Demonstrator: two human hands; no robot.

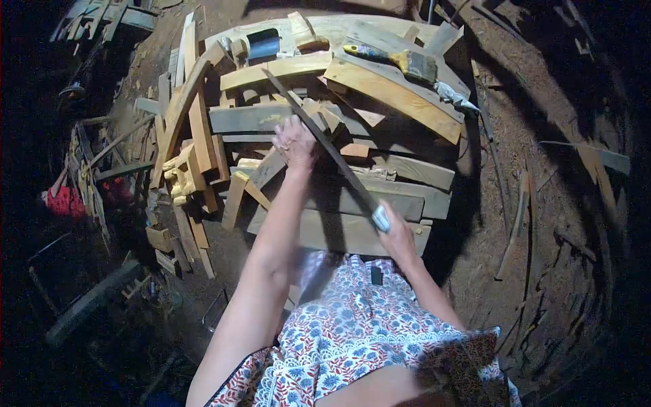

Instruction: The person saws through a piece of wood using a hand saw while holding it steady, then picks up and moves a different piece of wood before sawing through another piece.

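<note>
My right hand point(399, 239) is closed around the pale blue handle of a long, narrow dark blade point(332, 150). The blade slants up and to the left across the wood stack, its far end over a curved board point(278, 70). On the left of the blade, my left hand point(294, 141) is slightly blurred, its fingers curled down among the wood pieces. A grey wood piece point(266, 169) lies beside its wrist, and rough light wood point(324, 112) shows just beyond the blade. I cannot tell what the left fingers grip.
Grey planks point(339, 230) form the near edge of the stack. A wide paintbrush point(413, 66) and a crumpled white tube point(456, 96) lie on boards at the upper right. Upright offcuts point(198, 129) lean on the left. Wood scraps litter the dirt floor point(502, 176).
</note>
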